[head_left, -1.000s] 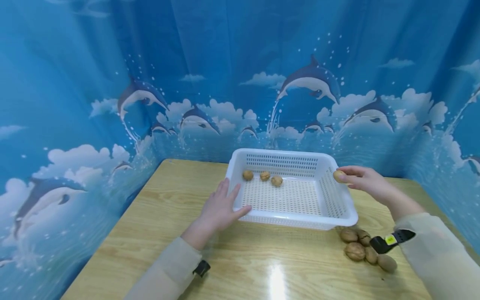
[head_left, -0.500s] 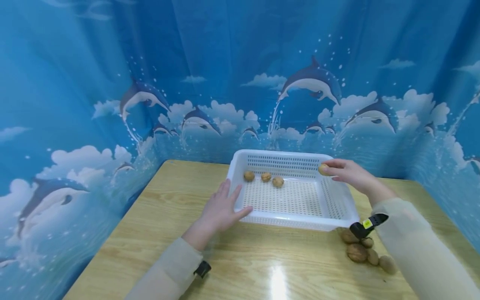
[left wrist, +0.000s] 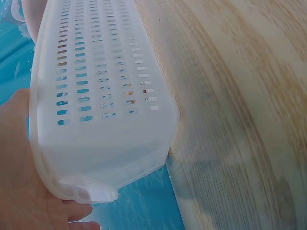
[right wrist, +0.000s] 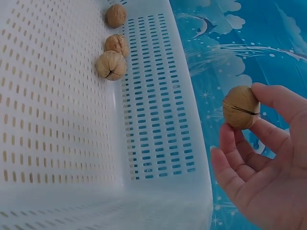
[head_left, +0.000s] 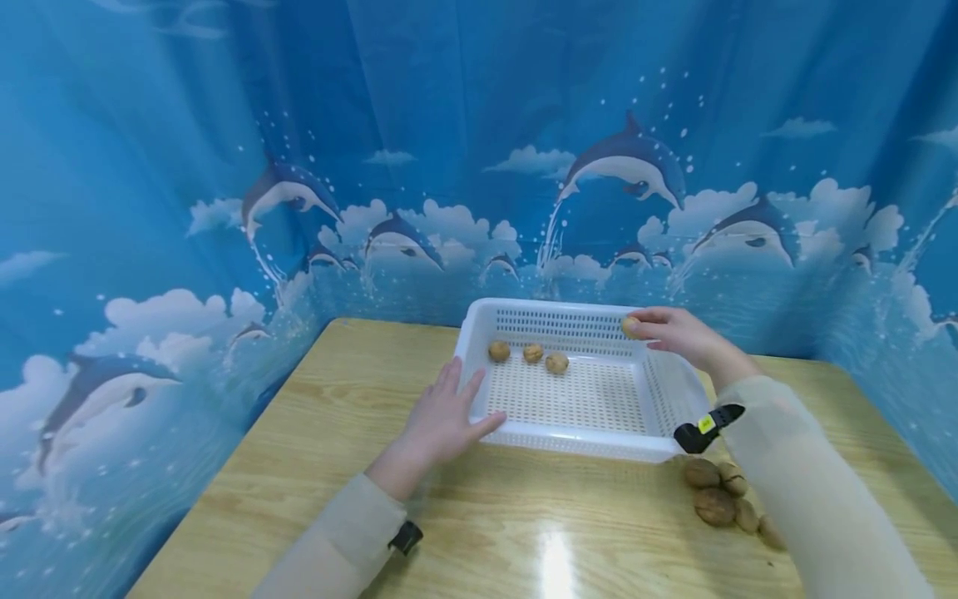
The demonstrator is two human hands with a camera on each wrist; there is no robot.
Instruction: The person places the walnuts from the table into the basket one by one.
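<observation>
In the head view, a white slotted plastic basket (head_left: 576,437) stands on the table with three walnuts inside, among them a walnut (head_left: 557,363) near its far left part. My left hand (head_left: 441,416) rests on the basket's left rim with fingers spread and straight. Over the far right part of the basket, my right hand (head_left: 684,339) pinches a walnut (right wrist: 241,108) between thumb and fingers; a dark crack runs across its shell in the right wrist view. In the left wrist view the basket's side wall (left wrist: 96,139) hides part of the left hand (left wrist: 24,177).
A group of several walnuts (head_left: 714,506) lies on the wooden table (head_left: 314,416) at the basket's near right corner, partly covered by the right sleeve (head_left: 808,474). Behind the table hangs a blue dolphin-print curtain (head_left: 449,125).
My right hand has moved left with its walnut, from the basket's right rim to over its far right part. The left hand and the three walnuts inside stay put.
</observation>
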